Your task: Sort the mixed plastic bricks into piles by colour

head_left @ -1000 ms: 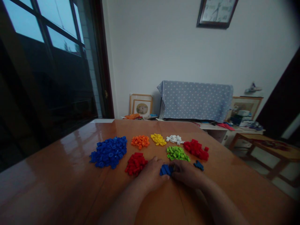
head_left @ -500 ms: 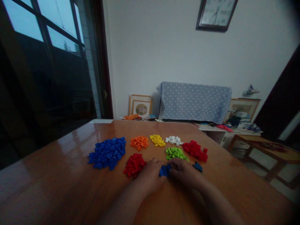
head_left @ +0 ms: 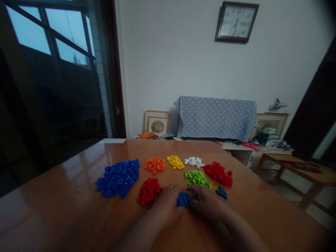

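Several blue pieces (head_left: 183, 199) lie together on the wooden table between my two hands. My left hand (head_left: 169, 202) rests at their left side, fingers apart, beside a pile of red pieces (head_left: 149, 191). On their right side, my right hand (head_left: 204, 200) touches or nearly touches them with curved, parted fingers, just below the green pieces (head_left: 197, 178). A few dark blue pieces (head_left: 222, 192) sit to the right of my right hand, with a small light blue piece (head_left: 224, 201) near them.
A large blue pile (head_left: 119, 178) is at the left of the table (head_left: 65, 210). Farther back are orange (head_left: 154, 165), yellow (head_left: 175, 162) and white piles (head_left: 193, 161), with another red pile (head_left: 218, 173) at the right. A low wooden stand (head_left: 312, 175) is beyond the right edge.
The camera view has tilted up, so everything sits lower in the picture. The small light blue piece now shows beside my right hand. Both hands stay around the blue pieces.
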Tool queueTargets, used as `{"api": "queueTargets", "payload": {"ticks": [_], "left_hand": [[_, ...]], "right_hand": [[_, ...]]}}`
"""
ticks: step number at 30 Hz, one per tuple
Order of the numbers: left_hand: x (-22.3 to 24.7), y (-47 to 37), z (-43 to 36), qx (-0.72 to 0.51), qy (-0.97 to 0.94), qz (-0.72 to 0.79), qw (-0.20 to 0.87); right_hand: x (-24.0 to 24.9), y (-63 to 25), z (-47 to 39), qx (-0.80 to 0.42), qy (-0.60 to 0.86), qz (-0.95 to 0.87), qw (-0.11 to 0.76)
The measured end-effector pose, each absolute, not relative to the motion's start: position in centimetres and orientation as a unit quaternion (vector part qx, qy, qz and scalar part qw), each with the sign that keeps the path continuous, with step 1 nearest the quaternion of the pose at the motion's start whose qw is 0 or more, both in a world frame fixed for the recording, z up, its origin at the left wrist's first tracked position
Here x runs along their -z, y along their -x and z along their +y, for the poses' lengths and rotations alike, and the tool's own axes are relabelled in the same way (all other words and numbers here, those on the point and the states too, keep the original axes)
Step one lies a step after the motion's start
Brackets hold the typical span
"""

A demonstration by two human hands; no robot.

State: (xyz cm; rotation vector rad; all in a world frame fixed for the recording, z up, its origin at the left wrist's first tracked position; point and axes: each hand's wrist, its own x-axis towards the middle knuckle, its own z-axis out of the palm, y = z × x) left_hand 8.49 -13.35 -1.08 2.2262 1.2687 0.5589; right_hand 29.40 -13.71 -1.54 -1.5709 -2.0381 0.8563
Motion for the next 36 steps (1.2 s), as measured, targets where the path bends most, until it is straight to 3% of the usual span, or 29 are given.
{"api": "queueTargets", "payload": {"ticks": [21,36], "left_hand": [[1.0,-8.1,-13.4,-0.200,-0.824,0.459,0.264],[0.9,-8.2,-13.3,-0.196,-0.841,0.450,0.227]], "right_hand": [[1.9,-29.5,-13.4,-0.298,0.564,-0.731,0.243],[1.5,-29.3,-13.6,-0.283,0.595,-0.730,0.183]]}}
